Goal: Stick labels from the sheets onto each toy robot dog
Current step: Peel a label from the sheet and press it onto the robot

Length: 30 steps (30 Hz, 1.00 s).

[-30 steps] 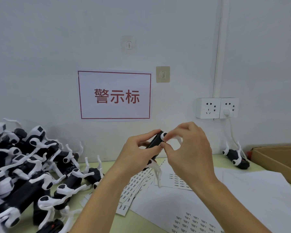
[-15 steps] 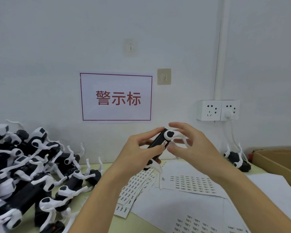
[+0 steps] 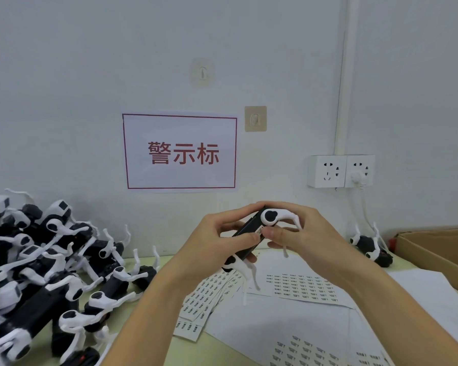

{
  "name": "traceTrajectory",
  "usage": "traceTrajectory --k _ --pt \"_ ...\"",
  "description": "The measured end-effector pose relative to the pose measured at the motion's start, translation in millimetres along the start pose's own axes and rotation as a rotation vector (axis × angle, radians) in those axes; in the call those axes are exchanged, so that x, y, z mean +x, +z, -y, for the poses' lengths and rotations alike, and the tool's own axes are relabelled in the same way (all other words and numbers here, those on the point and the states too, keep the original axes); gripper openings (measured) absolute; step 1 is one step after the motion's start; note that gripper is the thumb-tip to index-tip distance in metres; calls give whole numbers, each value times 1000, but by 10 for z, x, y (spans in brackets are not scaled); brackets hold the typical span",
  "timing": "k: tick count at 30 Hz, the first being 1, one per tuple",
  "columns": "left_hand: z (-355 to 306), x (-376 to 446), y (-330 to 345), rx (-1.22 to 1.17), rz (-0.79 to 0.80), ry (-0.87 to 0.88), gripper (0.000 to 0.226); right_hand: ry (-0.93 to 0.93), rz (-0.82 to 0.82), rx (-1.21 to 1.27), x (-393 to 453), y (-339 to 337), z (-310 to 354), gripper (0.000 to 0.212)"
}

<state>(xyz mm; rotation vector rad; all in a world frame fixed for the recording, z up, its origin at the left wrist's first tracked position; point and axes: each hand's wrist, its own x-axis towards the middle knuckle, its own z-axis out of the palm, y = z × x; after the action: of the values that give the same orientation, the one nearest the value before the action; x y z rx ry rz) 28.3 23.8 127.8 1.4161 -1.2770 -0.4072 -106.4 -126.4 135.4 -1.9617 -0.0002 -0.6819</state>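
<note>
The counter [image 3: 154, 347] runs along a white wall bearing a red-bordered sign [image 3: 179, 152]. A heap of black-and-white toy dogs [image 3: 45, 270] fills the counter's left edge; a cardboard box [image 3: 439, 249] sits at its right edge, with a lone dog [image 3: 370, 247] just beside it near the wall. Label sheets [image 3: 302, 286] lie spread across the middle and toward the near edge. Above them, off the counter, both hands hold one toy robot dog [image 3: 249, 233]: the left hand [image 3: 212, 244] has its fingers curled round the black body, and the right hand [image 3: 310, 233] grips the far end, thumb pressing a small label [image 3: 261, 231] on the body.
</note>
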Motion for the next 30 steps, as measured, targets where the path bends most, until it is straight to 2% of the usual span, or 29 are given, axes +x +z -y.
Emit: traceTrajectory --k 6,13,19,23,30 --pt "37 2 -40 -35 2 0 48 16 120 68 7 -18 -32 36" --pt "46 11 -37 -55 3 6 44 -18 -43 68 30 81 -83 29" --pt "43 4 -61 -15 6 23 44 -26 18 47 27 28 -80 34" --pt "47 13 -71 -118 2 -19 48 7 -23 81 45 -41 -138 46" --pt "115 63 -125 -257 -198 -62 37 2 -138 357 71 -65 -185 31"
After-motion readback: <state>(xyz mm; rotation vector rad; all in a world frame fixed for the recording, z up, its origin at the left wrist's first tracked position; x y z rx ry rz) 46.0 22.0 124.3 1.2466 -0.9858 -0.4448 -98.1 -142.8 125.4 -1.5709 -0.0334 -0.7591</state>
